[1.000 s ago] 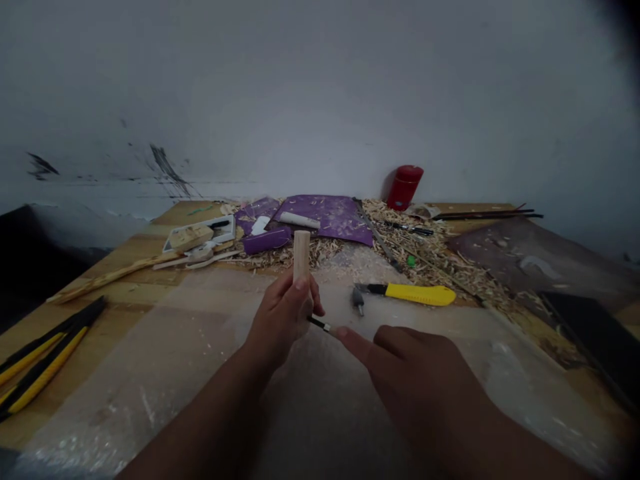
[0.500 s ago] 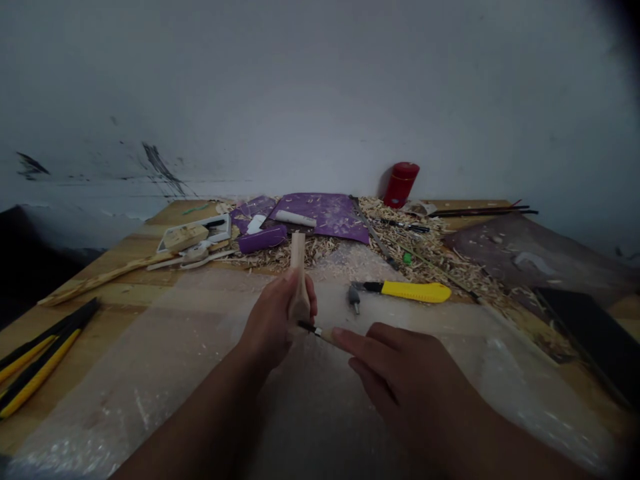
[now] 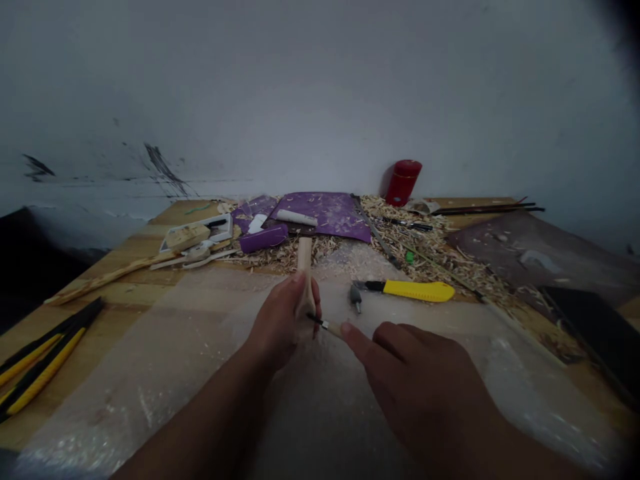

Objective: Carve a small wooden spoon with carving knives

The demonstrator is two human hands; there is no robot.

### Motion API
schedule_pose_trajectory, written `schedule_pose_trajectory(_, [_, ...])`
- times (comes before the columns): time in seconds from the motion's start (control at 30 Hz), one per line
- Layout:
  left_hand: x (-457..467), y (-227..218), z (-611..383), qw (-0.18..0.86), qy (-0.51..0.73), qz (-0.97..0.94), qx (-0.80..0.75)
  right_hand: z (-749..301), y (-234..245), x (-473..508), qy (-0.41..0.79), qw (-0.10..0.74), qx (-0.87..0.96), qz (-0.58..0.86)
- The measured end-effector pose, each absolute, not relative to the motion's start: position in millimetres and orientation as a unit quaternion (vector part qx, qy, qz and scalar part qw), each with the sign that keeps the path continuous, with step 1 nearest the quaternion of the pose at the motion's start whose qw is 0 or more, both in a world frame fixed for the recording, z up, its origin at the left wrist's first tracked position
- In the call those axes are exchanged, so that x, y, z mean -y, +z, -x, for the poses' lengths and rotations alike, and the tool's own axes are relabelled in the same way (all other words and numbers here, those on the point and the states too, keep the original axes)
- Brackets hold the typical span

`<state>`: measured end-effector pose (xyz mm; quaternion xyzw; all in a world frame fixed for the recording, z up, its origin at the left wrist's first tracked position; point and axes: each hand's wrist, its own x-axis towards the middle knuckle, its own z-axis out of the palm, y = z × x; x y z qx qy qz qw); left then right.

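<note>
My left hand is closed around a pale carved wooden piece, whose squared upper end points away from me; its lower part looks rounded and is partly covered by my fingers. In my right hand is a slim carving knife with a light handle and a short dark blade, my index finger stretched along the handle. The blade's tip meets the lower part of the wood. Just beyond my right hand lie a grey rotary burr and a yellow utility knife.
Bubble wrap covers the table front. Yellow-black pliers-like handles lie left, a dark flat slab right. Behind are wood shavings, a purple sheet, a white tray and a red canister against the wall.
The wooden piece has turned slightly in my left hand, and its top sits a little lower and further right. The carving knife's tip has moved up and right along the wood.
</note>
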<state>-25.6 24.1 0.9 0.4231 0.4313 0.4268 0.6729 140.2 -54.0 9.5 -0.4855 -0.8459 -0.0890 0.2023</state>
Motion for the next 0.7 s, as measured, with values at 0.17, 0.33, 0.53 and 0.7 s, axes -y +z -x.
schedule_pose_trajectory(0.17, [-22.7, -3.7, 25.5, 0.628, 0.417, -0.441, -0.487, -137.3, 6.2, 54.9, -0.114, 0.181, 0.856, 0.471])
schedule_pose_trajectory(0.33, [-22.9, -2.7, 28.2, 0.612, 0.385, -0.469, -0.507, -134.8, 1.4, 53.0, -0.126, 0.208, 0.860, 0.448])
schedule_pose_trajectory(0.53, [-23.3, -2.6, 29.5, 0.613, 0.358, -0.505, -0.491, -142.7, -0.6, 46.9, -0.096, 0.189, 0.879, 0.427])
schedule_pose_trajectory(0.7, [-23.2, -3.6, 27.6, 0.620, 0.322, -0.531, -0.479, -152.5, 2.0, 39.9, -0.102, 0.163, 0.891, 0.412])
